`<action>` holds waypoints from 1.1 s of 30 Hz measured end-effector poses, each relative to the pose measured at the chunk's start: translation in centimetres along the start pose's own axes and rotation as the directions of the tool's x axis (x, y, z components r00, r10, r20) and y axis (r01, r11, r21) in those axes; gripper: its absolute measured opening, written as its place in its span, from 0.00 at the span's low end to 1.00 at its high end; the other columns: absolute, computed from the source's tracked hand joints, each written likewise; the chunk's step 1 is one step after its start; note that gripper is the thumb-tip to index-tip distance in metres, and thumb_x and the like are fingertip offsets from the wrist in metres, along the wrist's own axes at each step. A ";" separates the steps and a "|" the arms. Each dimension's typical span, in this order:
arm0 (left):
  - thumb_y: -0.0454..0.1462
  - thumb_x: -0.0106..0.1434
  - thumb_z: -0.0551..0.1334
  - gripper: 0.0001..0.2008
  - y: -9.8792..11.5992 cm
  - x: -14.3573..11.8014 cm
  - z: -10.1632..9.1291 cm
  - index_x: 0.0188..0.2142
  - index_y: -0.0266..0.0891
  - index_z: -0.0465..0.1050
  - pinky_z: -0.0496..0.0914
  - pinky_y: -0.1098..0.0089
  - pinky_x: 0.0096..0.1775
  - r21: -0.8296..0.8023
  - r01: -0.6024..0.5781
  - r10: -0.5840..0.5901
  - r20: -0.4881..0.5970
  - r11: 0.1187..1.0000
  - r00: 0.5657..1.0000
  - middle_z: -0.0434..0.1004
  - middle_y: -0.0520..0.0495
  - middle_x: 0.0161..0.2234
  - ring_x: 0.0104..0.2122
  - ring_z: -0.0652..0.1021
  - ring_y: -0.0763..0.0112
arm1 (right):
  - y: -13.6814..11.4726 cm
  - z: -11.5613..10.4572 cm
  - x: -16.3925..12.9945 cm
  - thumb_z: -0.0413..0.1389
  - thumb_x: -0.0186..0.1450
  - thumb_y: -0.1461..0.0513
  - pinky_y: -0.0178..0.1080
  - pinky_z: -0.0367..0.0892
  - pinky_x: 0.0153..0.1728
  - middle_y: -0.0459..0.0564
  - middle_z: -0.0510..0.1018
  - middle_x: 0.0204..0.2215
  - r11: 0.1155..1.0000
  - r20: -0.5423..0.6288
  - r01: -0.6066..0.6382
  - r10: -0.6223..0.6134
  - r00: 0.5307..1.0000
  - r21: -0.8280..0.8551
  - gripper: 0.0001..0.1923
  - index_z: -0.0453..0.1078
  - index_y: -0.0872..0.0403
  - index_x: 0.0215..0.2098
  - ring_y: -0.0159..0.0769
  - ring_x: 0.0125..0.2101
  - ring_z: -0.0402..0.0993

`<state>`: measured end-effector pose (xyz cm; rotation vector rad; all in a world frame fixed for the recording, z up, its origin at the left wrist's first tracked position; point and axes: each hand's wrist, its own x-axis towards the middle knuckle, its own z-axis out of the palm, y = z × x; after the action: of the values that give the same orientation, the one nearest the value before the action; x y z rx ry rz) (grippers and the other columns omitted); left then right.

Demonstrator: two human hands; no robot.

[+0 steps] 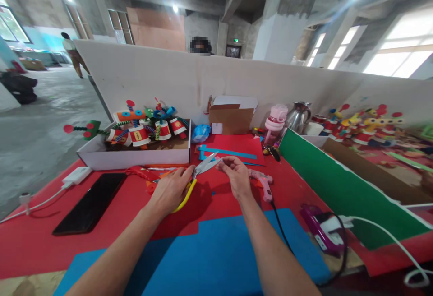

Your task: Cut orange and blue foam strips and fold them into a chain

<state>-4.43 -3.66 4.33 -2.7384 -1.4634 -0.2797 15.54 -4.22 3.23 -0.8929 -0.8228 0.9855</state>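
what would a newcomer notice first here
At centre, the left hand holds yellow-handled scissors with blades open toward the right hand, whose fingers pinch something too small to tell. Behind on the left, a white box of bright paper-cup toys stands on the red table.

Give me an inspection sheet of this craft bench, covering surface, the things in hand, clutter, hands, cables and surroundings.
Surface: red table cover with a blue sheet at the near edge.
Things in hand: yellow-handled scissors, blades open, tips beside the right hand; whatever small piece that hand pinches is too small to tell.
Clutter: white box of paper-cup figures, black phone, pink glue gun, cardboard box, pink bottle, metal kettle, green board.
Hands: left hand grips the scissors; right hand has fingertips pinched.
Cables: white charger lead at left; black glue-gun cord; white cable at right.
Surroundings: white partition, concrete hall, a person far left.
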 end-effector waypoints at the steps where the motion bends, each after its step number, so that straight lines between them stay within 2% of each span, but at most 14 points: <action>1: 0.35 0.65 0.48 0.22 0.0 0.0 0.0 0.59 0.38 0.57 0.71 0.62 0.37 0.004 -0.007 0.007 0.004 1.000 1.000 0.71 0.37 0.45 0.40 0.77 0.56 | 0.1 0.0 0.0 0.68 0.46 0.60 0.37 0.73 0.35 0.44 0.78 0.24 1.000 0.008 0.002 -0.001 1.000 -0.008 0.13 0.72 0.55 0.28 0.31 0.26 0.75; 6: 0.37 0.66 0.47 0.22 0.1 0.1 0.4 0.59 0.38 0.57 0.70 0.63 0.37 0.012 -0.043 0.043 0.000 0.999 0.999 0.71 0.38 0.43 0.39 0.76 0.57 | 0.1 0.0 -0.1 0.67 0.47 0.61 0.38 0.74 0.34 0.43 0.79 0.24 1.000 0.035 0.006 -0.005 0.999 -0.021 0.14 0.71 0.54 0.30 0.32 0.27 0.76; 18: 0.36 0.66 0.47 0.23 0.5 0.1 0.7 0.60 0.38 0.56 0.70 0.63 0.37 0.002 -0.043 0.043 0.013 0.999 0.999 0.71 0.37 0.43 0.40 0.76 0.57 | 0.6 0.0 0.0 0.67 0.47 0.61 0.38 0.73 0.33 0.41 0.78 0.22 0.999 0.068 -0.031 0.032 0.997 -0.006 0.16 0.67 0.53 0.31 0.31 0.24 0.75; 24: 0.36 0.66 0.47 0.23 0.4 0.1 0.6 0.60 0.38 0.57 0.70 0.64 0.38 0.007 -0.065 0.065 -0.017 0.998 0.998 0.71 0.38 0.43 0.39 0.76 0.58 | 0.4 0.1 -0.2 0.68 0.45 0.60 0.37 0.73 0.30 0.40 0.77 0.20 0.996 0.074 -0.090 0.089 0.993 0.016 0.18 0.67 0.53 0.29 0.31 0.22 0.74; 33: 0.38 0.67 0.44 0.22 0.4 0.0 0.6 0.60 0.38 0.57 0.70 0.65 0.33 0.020 -0.056 0.055 0.061 0.998 0.997 0.71 0.37 0.43 0.38 0.77 0.58 | 0.2 0.0 -0.3 0.68 0.44 0.61 0.37 0.73 0.31 0.43 0.79 0.24 0.992 0.077 -0.122 0.119 0.990 0.036 0.17 0.68 0.54 0.29 0.31 0.24 0.75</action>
<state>-4.00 -3.84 3.75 -2.7882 -1.3922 -0.1795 15.34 -4.40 2.99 -0.8835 -0.8165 1.1436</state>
